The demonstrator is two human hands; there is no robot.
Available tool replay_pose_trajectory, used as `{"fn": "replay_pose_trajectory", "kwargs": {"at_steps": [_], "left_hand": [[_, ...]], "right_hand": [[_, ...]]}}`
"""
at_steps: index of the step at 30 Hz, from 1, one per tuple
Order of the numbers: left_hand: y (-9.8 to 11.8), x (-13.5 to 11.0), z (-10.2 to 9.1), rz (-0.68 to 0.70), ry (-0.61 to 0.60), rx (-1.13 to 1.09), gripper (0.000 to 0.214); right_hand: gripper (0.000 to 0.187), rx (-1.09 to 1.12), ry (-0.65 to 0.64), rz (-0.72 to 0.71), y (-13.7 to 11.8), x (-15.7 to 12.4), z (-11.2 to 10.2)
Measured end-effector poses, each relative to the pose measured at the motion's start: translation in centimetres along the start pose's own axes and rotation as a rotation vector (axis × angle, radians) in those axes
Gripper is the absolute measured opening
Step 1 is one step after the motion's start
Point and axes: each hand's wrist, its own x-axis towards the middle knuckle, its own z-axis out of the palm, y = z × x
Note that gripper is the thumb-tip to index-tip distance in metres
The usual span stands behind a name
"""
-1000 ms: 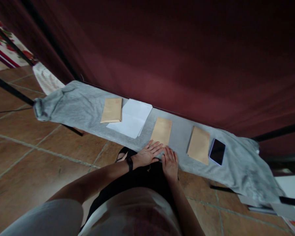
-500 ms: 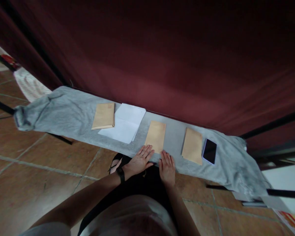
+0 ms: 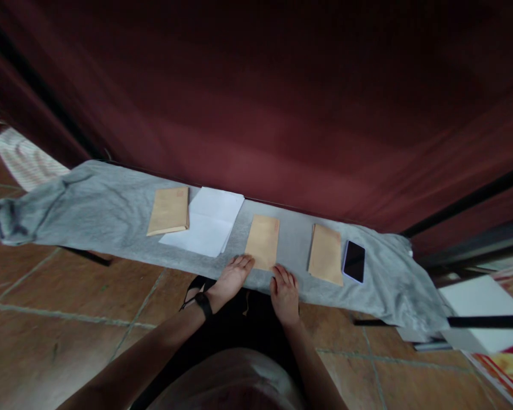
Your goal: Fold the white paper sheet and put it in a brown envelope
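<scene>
My left hand [image 3: 232,275] lies flat and open on the grey cloth, fingertips at the near left corner of the middle brown envelope [image 3: 263,242]. My right hand [image 3: 284,289] rests open on the cloth just below and right of that envelope, holding nothing. A second brown envelope [image 3: 326,254] lies to the right, beside a dark phone [image 3: 354,261]. A third brown envelope [image 3: 168,210] lies to the left, partly over white paper sheets [image 3: 206,222].
The grey cloth [image 3: 98,208] covers a narrow table in front of a dark red curtain [image 3: 256,102]. The floor is brown tile [image 3: 47,307]. White boards and printed sheets [image 3: 479,310] sit at the right, low beside the table's end.
The view has swung right and up, so the table sits lower and further left in frame. Both hands have drawn back slightly from the middle envelope and stay flat on the cloth.
</scene>
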Motion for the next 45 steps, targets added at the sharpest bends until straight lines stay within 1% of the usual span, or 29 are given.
{"fn": "replay_pose_trajectory", "kwargs": {"at_steps": [5, 7, 9, 12, 13, 15, 17, 19, 22, 24, 27, 29, 30, 32, 34, 37, 39, 41, 42, 45], "left_hand": [[0.3, 0.8, -0.1, 0.089, -0.042, 0.107, 0.051], [0.2, 1.0, -0.1, 0.118, -0.043, 0.135, 0.05], [0.0, 1.1, -0.1, 0.117, -0.033, 0.12, 0.05], [-0.6, 1.3, -0.3, 0.067, 0.001, 0.032, 0.046], [-0.7, 1.4, -0.4, 0.044, 0.018, -0.005, 0.044], [-1.0, 1.4, -0.4, 0.003, 0.057, -0.067, 0.04], [-1.0, 1.4, -0.1, -0.014, 0.105, -0.11, 0.037], [-0.7, 1.2, 0.2, 0.014, 0.142, -0.141, 0.034], [0.0, 0.7, 0.8, 0.114, 0.166, -0.165, 0.035], [0.6, 0.4, 1.1, 0.172, 0.162, -0.164, 0.037], [1.3, 0.0, 1.2, 0.199, 0.149, -0.222, 0.037], [1.7, -0.1, 1.2, 0.143, 0.177, -0.333, 0.034], [1.9, -0.1, 1.1, 0.087, 0.209, -0.406, 0.033], [2.1, 0.1, 1.1, -0.071, 0.285, -0.58, 0.034], [2.3, 0.6, 1.1, -0.268, 0.326, -0.785, 0.042], [2.4, 1.4, 1.1, -0.563, 0.284, -1.121, 0.063], [2.5, 1.8, 1.0, -0.693, 0.223, -1.309, 0.07], [2.6, 2.0, 0.7, -0.75, 0.165, -1.416, 0.068], [2.7, 2.0, 0.5, -0.762, 0.144, -1.431, 0.066], [2.8, 2.0, -0.1, -0.782, 0.115, -1.398, 0.061]], "right_hand": [[0.037, 0.018, -0.011, 0.07, -0.5, 1.0, -0.4], [0.036, 0.067, -0.004, 0.102, -0.7, 1.3, -0.5], [0.035, 0.165, 0.027, 0.158, -0.8, 1.4, -0.7], [0.033, 0.422, 0.114, 0.311, -0.6, 1.3, -0.8], [0.032, 0.529, 0.123, 0.377, -0.5, 1.2, -0.9], [0.034, 0.755, 0.075, 0.535, -0.4, 1.1, -1.0], [0.037, 0.962, -0.025, 0.696, -0.6, 1.2, -1.0], [0.042, 1.129, -0.098, 0.82, -1.1, 1.5, -1.0], [0.052, 1.342, -0.126, 0.9, -2.3, 2.2, -0.8], [0.054, 1.47, -0.105, 0.944, -3.1, 2.7, -0.5], [0.05, 1.565, -0.022, 1.05, -3.7, 3.2, 0.0], [0.048, 1.595, 0.039, 1.083, -3.8, 3.3, 0.2], [0.048, 1.612, 0.065, 1.08, -3.8, 3.2, 0.3], [0.05, 1.631, 0.097, 1.062, -3.7, 3.1, 0.3], [0.05, 1.613, 0.11, 1.065, -3.7, 3.1, 0.3], [0.048, 1.559, 0.093, 1.102, -3.9, 3.3, 0.4], [0.047, 1.55, 0.077, 1.099, -4.0, 3.5, 0.4], [0.048, 1.546, 0.054, 1.074, -4.1, 3.5, 0.3], [0.049, 1.54, 0.047, 1.065, -4.1, 3.5, 0.3], [0.049, 1.526, 0.042, 1.055, -4.0, 3.3, 0.2]]}}
